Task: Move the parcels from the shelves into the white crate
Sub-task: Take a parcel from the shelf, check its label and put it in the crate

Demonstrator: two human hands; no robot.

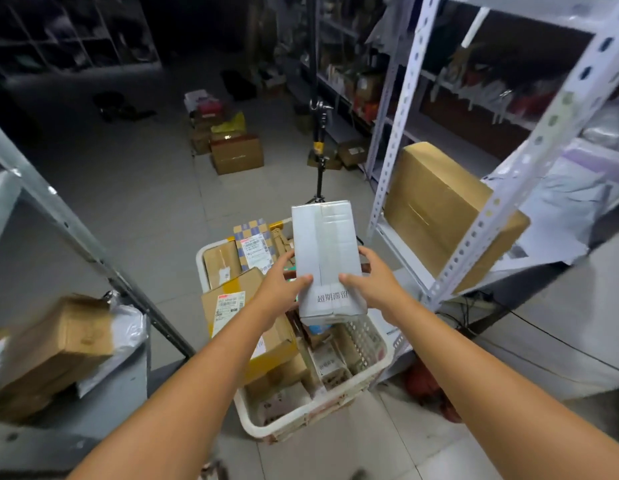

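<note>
A tall white box parcel (pixel 327 251) with printed characters near its lower end hangs above the white crate (pixel 365 370). My left hand (pixel 278 284) grips its left side, thumb on the front face. My right hand (pixel 372 277) grips its right side the same way. The crate stands on the floor between two shelf units and holds several cardboard parcels, among them a brown box with a white label (pixel 232 306). A large brown box (pixel 436 206) sits on the low right shelf. A cardboard parcel (pixel 55 344) lies on the left shelf.
White slotted shelf posts (pixel 529 161) rise close on the right, and a grey shelf frame (pixel 76 233) slants on the left. A tripod stand (pixel 320 150) is just beyond the crate. More boxes (pixel 237 154) stand on the tiled floor farther back.
</note>
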